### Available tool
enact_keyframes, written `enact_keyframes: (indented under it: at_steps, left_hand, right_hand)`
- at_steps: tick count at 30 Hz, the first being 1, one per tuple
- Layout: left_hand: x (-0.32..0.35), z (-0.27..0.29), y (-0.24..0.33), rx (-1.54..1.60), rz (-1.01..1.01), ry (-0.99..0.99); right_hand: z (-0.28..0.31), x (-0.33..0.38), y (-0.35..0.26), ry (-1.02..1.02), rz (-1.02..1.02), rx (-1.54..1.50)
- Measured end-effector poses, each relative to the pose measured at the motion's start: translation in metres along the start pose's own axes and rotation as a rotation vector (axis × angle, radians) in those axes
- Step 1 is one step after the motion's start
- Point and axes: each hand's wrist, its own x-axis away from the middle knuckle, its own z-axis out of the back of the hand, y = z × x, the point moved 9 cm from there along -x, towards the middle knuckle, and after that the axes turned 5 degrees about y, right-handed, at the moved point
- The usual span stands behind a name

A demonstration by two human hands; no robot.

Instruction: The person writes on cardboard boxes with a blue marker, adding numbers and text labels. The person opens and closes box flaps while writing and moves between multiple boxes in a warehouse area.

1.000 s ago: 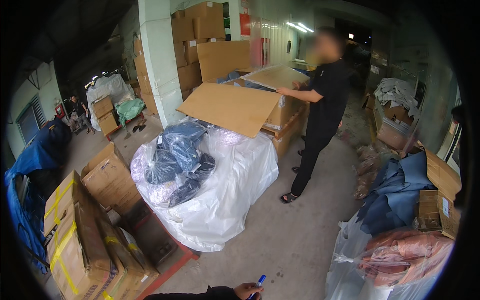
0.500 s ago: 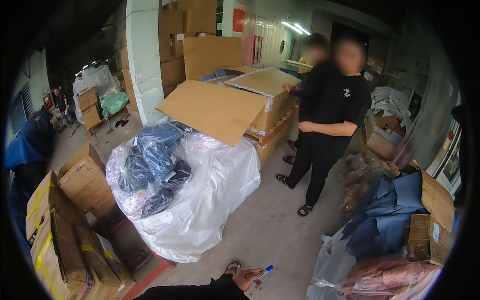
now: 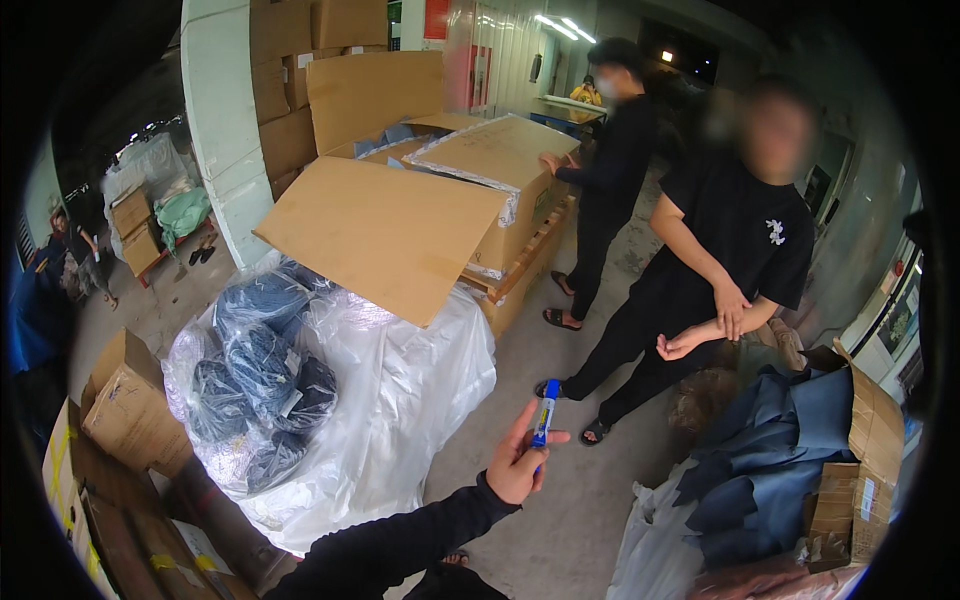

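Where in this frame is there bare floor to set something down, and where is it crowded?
Bare concrete floor lies between the white plastic-wrapped bale, the nearer person in black and the heap of dark blue fabric. A smaller strip borders the pale pillar. Brown cardboard boxes crowd the left; the hand holds a blue marker.

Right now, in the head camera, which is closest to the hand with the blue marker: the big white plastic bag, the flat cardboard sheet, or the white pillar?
Measured from the hand:
1. Big white plastic bag, just to its left.
2. Flat cardboard sheet, farther back, lying over the bag's far edge.
3. White pillar, farthest, at the back left.
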Motion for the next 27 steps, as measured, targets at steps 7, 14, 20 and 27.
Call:
enact_keyframes:
  at_steps: [7,14,20,27]
  left_hand:
    - [-0.029,0.01,-0.018,0.093,-0.012,0.068]
    - [-0.046,-0.002,-0.007,0.148,-0.05,0.086]
    - [-0.05,-0.012,-0.014,0.115,-0.08,0.171]
    - [-0.057,-0.016,-0.023,0.154,-0.051,0.214]
  right_hand:
    - [-0.053,-0.03,-0.052,-0.018,0.06,0.201]
    - [-0.099,-0.037,-0.101,0.024,0.23,0.466]
    - [-0.115,-0.037,-0.119,0.031,0.27,0.549]
    - [-0.123,-0.038,-0.123,0.036,0.287,0.574]
